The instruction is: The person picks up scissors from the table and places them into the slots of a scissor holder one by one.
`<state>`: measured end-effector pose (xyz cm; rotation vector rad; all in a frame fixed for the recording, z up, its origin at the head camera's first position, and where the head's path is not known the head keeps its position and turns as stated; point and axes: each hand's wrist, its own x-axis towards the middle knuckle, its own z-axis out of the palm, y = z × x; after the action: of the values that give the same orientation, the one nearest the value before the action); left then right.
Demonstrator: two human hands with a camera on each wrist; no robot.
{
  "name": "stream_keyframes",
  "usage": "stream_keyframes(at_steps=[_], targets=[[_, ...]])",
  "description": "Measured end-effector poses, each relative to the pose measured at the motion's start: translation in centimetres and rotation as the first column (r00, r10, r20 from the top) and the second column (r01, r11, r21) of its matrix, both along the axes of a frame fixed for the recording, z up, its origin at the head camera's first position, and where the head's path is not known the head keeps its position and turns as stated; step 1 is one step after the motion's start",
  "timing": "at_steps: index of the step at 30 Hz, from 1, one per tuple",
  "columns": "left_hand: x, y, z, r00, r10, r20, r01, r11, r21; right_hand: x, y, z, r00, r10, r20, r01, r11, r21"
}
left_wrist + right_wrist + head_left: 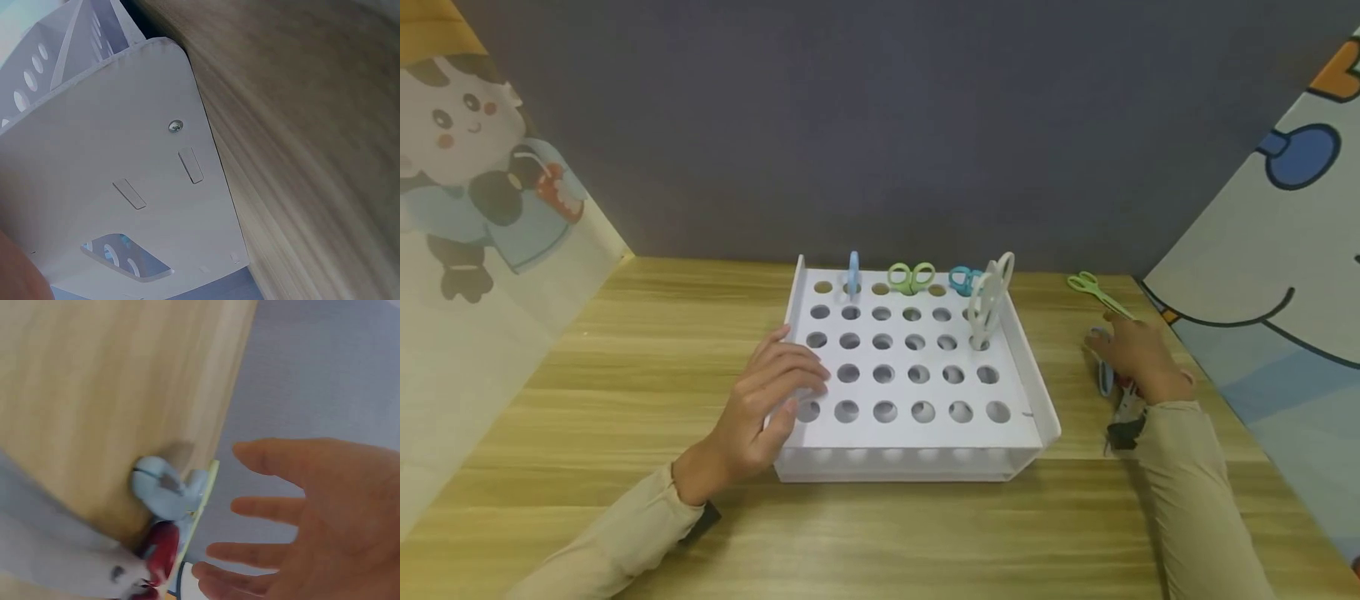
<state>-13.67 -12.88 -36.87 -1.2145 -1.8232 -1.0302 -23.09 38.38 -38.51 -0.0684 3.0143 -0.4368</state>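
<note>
A white rack (pixel 901 358) with rows of round holes stands mid-table. Over its left side wall lies my left hand (pixel 760 412), fingers loosely bent across the top holes; in the left wrist view the wall (pixel 106 162) fills much of the picture. To the rack's right, my right hand (pixel 1138 354) hovers over loose scissors, its fingers spread and holding nothing in the right wrist view. Close below it are light-blue-handled scissors (pixel 1103 367) and red-handled scissors (pixel 162 547). Just beyond the fingers lie green scissors (pixel 1093 287).
In the rack stand scissors with light blue (pixel 853 273), green (pixel 912 277), teal (pixel 962 280) and white handles (pixel 988 300). A dark wall (pixel 880 133) rises behind the wooden table (pixel 587 400); cartoon-printed panels (pixel 1300 333) flank it.
</note>
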Motion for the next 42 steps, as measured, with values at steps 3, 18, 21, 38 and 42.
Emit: stream_keyframes(at_steps=[3, 18, 21, 38, 42], targets=[[0.0, 0.1, 0.0, 1.000, -0.002, -0.001, 0.002, 1.000, 0.000, -0.1, 0.4, -0.6, 0.996, 0.029, 0.082, -0.030, 0.999, 0.011], [-0.1, 0.1, -0.1, 1.000, -0.001, 0.011, 0.001, 1.000, -0.011, -0.4, -0.5, -0.9, 0.997, 0.076, 0.032, -0.076, 0.997, -0.002], [-0.1, 0.1, -0.1, 1.000, 0.002, 0.013, -0.002, 1.000, -0.012, -0.5, -0.7, -0.8, 0.996, 0.075, 0.044, -0.075, 0.997, -0.001], [0.1, 0.0, 0.0, 1.000, 0.016, 0.020, -0.015, 1.000, -0.017, -1.4, -1.4, -1.4, 0.994, 0.102, -0.049, -0.102, 0.995, -0.013], [0.1, 0.1, 0.0, 1.000, 0.017, 0.015, -0.016, 1.000, -0.023, -1.3, -1.4, -1.3, 0.985, 0.098, -0.146, -0.104, 0.994, -0.034]])
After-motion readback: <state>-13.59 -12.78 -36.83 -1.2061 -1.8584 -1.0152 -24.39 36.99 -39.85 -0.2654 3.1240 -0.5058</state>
